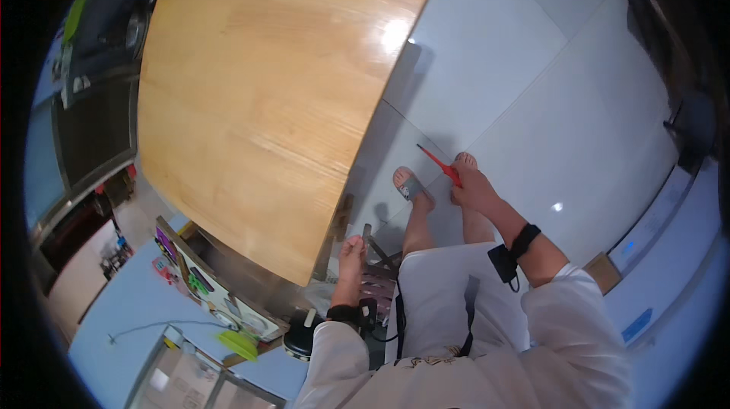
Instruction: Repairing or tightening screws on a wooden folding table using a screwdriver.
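Note:
A slim red screwdriver (441,165) with a dark tip is gripped in my right hand (474,187), the fingers wrapped round its handle. It points up and to the left, over the floor in front of my feet. My left hand (352,253) is closed, fingertips drawn together, just off the near right corner of a wooden table (251,89). Anything inside those fingers is too small or hidden to make out. Both wrists carry black straps, with a small black box (502,264) on the right one.
An open drawer-like wooden box (220,272) with small items on its side stands left, below the table. Near it are a green object (239,345) and a round black container (299,339). Pale floor tiles (525,51) stretch right. White cabinet fronts (669,257) line the right edge.

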`<state>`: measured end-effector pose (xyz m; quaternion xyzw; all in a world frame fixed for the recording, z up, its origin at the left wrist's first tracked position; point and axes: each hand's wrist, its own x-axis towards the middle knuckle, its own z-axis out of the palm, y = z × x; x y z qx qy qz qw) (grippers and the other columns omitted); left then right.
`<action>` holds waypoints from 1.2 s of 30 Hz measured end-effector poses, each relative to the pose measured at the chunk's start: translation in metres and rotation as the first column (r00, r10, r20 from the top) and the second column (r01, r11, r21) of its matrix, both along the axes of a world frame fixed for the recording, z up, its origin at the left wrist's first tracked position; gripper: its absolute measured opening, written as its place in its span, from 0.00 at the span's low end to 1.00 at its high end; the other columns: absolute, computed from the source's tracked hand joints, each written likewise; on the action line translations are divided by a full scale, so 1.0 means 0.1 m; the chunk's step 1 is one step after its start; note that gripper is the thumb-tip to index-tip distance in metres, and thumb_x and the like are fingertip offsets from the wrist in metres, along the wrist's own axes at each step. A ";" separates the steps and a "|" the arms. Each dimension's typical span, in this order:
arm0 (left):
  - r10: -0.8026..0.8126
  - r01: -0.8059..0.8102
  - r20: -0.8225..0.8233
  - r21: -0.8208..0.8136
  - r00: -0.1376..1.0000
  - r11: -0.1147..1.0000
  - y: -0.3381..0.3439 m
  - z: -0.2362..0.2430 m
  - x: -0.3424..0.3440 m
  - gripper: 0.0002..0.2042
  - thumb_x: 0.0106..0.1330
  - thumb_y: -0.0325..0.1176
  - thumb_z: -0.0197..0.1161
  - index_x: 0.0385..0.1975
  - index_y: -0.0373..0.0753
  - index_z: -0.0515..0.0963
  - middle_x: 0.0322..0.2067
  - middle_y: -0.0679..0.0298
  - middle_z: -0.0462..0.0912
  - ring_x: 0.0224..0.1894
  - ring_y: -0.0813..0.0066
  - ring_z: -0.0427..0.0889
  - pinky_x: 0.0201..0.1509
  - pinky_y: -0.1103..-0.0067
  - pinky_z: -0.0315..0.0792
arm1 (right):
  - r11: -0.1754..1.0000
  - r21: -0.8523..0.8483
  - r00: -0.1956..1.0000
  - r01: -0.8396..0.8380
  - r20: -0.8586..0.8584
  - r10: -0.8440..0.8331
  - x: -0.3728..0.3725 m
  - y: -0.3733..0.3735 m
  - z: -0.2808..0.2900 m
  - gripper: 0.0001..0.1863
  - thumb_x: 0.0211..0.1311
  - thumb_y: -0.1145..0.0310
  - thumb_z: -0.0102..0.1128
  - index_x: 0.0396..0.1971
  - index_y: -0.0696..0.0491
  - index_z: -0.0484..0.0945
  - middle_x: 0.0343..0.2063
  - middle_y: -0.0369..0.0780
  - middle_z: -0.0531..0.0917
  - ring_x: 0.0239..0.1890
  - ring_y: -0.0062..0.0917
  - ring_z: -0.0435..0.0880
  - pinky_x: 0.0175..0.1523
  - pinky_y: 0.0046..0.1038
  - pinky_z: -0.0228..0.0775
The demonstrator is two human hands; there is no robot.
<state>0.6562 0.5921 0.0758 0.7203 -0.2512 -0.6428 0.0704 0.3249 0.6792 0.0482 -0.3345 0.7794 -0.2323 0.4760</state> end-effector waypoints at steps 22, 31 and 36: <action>0.093 -0.096 -0.030 -0.413 0.995 0.905 -1.57 -2.12 -0.60 0.06 0.60 0.30 0.51 0.35 0.40 0.66 0.33 0.67 0.66 0.35 0.78 0.66 0.38 0.80 0.63 | 0.898 -0.440 0.924 0.002 0.345 0.167 -0.22 -1.73 -1.95 0.19 0.38 0.73 0.49 0.36 0.55 0.75 0.23 0.48 0.76 0.25 0.38 0.74 0.31 0.30 0.65; -0.229 0.484 0.429 -0.813 0.874 0.324 -2.67 -2.52 -0.28 0.25 0.53 0.30 0.60 0.52 0.40 0.61 0.51 0.62 0.62 0.54 0.67 0.60 0.57 0.70 0.55 | 0.543 -0.831 0.840 -0.123 0.204 0.502 -0.31 -2.51 -2.42 0.17 0.38 0.72 0.50 0.34 0.54 0.75 0.24 0.46 0.76 0.25 0.32 0.74 0.32 0.30 0.65; -0.345 0.291 0.119 -0.813 0.931 0.505 -2.66 -2.37 -0.70 0.24 0.52 0.31 0.62 0.50 0.39 0.64 0.48 0.64 0.65 0.52 0.71 0.62 0.54 0.71 0.58 | 0.643 -0.766 0.901 0.013 0.288 0.325 -0.37 -2.61 -2.28 0.16 0.40 0.71 0.53 0.35 0.57 0.74 0.25 0.45 0.77 0.26 0.30 0.75 0.33 0.29 0.66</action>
